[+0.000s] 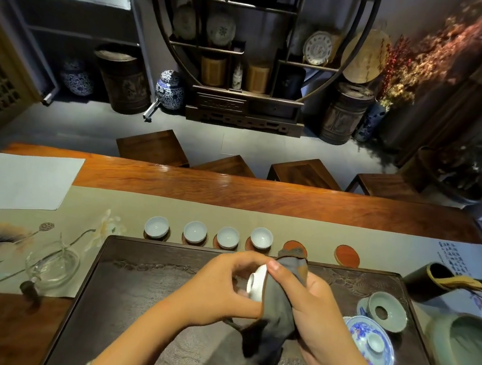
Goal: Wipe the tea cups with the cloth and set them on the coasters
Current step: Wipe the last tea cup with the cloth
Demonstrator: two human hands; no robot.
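My left hand (221,288) grips a small white tea cup (256,283) turned on its side, foot ring toward the left, above the dark tea tray (140,264). My right hand (306,307) holds a dark grey cloth (275,315) wrapped against the cup, thumb on its upper rim; the cloth hangs down over the tray. Beyond the tray stands a row of several white cups (156,226) on round coasters. Two red coasters (347,255) at the right end of the row are bare, one (292,244) partly hidden behind the cloth.
A glass pitcher (53,266) stands left of the tray. At the right are a blue-and-white lidded bowl (372,341), a celadon strainer (387,311), a large green bowl (466,352) and a dark utensil holder (429,282). White paper (20,181) lies far left. Stools stand beyond the table.
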